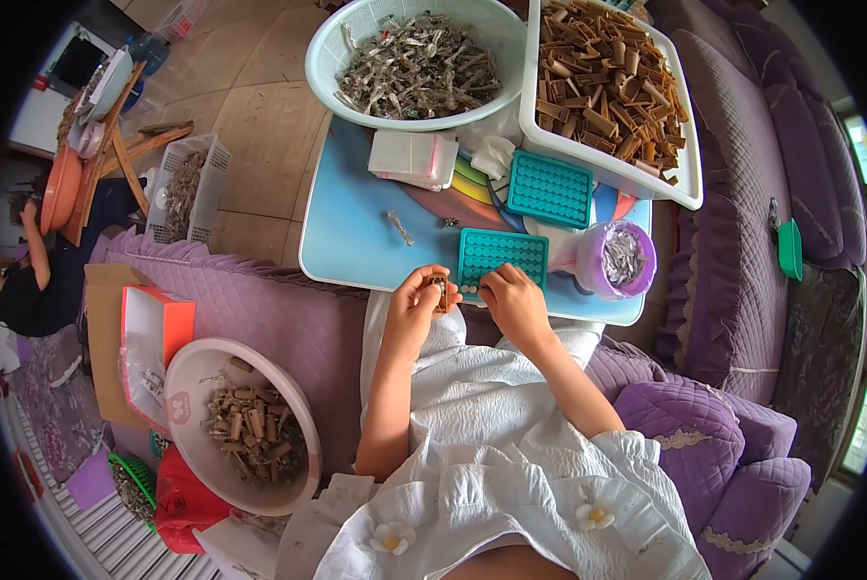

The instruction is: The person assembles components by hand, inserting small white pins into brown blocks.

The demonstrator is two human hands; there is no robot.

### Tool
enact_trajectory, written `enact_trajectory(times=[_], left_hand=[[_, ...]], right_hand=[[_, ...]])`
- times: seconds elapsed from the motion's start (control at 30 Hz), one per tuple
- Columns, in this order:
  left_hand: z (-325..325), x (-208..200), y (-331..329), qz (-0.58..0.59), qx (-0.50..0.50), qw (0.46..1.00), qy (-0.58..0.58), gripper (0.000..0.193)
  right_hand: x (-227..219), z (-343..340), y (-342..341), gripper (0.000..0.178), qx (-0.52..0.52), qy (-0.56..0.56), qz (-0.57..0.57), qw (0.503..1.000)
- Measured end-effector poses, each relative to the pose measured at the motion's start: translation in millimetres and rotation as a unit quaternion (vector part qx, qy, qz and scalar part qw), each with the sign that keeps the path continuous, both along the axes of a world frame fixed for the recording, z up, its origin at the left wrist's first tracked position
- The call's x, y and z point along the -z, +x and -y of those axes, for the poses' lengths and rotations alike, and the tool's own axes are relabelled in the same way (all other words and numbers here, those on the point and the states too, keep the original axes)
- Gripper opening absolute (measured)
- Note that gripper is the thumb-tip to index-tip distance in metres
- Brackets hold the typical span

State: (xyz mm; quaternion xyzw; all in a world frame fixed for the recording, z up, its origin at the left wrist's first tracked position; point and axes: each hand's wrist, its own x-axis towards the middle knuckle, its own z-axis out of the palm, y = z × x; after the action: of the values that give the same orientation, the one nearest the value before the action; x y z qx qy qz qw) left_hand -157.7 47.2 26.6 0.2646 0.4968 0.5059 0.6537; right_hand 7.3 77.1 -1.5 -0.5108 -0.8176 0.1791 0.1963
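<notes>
Holding the brown casing [440, 293] is your left hand [412, 314], just outside the near-left corner of the near teal tray [503, 253], which I take as the landmark for all places. The grip of this left hand is pinched on the casing between thumb and fingers, and the long axis of the casing points mostly away from your body, about along the tray's left edge. Your right hand [519, 307] is over the near edge of the tray, with its fingers bent downward; whether its grip is pinching something, I cannot tell. The relation which matters most, in my judgement, is this: the small white discs [469, 289] lie at the tray's near-left corner, between your two hands, and the right fingertips are the nearer, just beside them. From these fingertips, the casing is to the left, past the discs. Beyond the tray, on the blue counter [351, 227], is another teal tray [549, 188]; to its right stands a purple tub [601, 285] of silver pieces.
</notes>
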Motion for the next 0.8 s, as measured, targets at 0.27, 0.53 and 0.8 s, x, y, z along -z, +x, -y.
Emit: enact_trajectory(times=[0.27, 0.53, 0.8], left_hand=[[2, -1, 4, 0.012, 0.021, 1.000, 0.010, 0.021], [-2, -11, 7, 0.011, 0.030, 0.999, 0.020, 0.022], [7, -6, 8, -0.088, 0.049, 0.993, 0.057, 0.024]], right_hand=[[-36, -1, -21, 0.013, 0.012, 0.037, -0.243, 0.969], [-44, -3, -25, 0.016, -0.037, 0.081, -0.241, 0.967], [-60, -4, -18, 0.009, -0.082, -0.087, -0.199, 0.973]])
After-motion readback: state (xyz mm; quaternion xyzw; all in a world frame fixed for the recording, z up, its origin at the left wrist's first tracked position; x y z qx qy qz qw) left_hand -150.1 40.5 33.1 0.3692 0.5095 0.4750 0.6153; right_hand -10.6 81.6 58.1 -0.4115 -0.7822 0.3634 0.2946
